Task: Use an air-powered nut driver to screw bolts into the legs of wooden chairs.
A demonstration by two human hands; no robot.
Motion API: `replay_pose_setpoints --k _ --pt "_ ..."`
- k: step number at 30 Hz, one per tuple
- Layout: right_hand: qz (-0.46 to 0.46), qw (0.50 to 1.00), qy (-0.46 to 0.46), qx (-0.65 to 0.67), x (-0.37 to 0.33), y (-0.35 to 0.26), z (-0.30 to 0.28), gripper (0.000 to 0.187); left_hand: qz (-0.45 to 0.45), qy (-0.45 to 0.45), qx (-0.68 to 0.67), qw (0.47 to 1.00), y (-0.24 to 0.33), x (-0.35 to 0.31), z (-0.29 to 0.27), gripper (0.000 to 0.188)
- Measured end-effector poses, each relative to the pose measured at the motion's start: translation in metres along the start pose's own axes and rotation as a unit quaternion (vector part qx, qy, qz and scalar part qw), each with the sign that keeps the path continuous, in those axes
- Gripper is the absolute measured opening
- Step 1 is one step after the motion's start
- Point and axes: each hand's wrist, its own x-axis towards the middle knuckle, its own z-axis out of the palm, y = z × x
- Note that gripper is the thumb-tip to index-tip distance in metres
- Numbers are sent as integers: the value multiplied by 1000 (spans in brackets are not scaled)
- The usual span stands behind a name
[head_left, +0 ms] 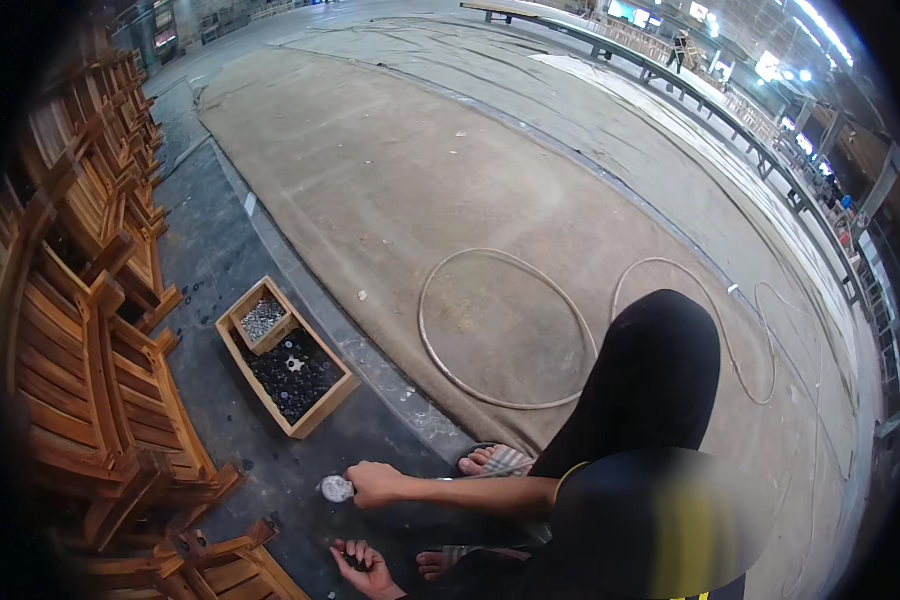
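Right grip is clamped on a silver, round-ended object; its type is unclear, most of it is hidden in the fist. Left grip sits just below it in view, palm up, fingers half curled; can't tell if it has anything small in it. Feet in striped sandals are close to both grips, on the sleeve side. Black-clad knee rises up-right of the right grip.

Nearest slatted wooden piece is left of the left grip, apart from it. More brown slatted furniture lines up farther left of both grips, running away.

Wooden box is on the dark floor covering, up-left of the right grip, not touching. Holds black small parts, plus a smaller wooden box of silvery bits in the corner farthest from the grip.

Beyond, up-right of the grip: pale hose looped on a brown floor sheet. Far off past that: long low counter, distant person.
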Motion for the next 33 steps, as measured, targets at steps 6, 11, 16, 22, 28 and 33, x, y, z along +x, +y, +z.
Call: replay_pose_setpoints --k 6,11,16,22,28,33 --pt "-45 992 102 57 0 -12 2 32 -14 -4 -21 1000 -1 -12 26 33" --pt "-163 969 -2 189 -15 -64 -24 26 -56 -119 59 990 26 -14 72 36" --pt "-255 903 -131 318 -31 -111 -38 24 72 -116 220 966 70 -23 135 35" --pt "-396 848 -185 299 -25 -135 -27 25 283 34 131 950 83 -62 214 33" --pt "-317 826 -279 374 -44 -174 -31 23 342 45 198 917 93 -99 242 36" --pt "-306 770 -367 421 -50 -198 -38 29 315 23 230 921 93 -151 286 39"
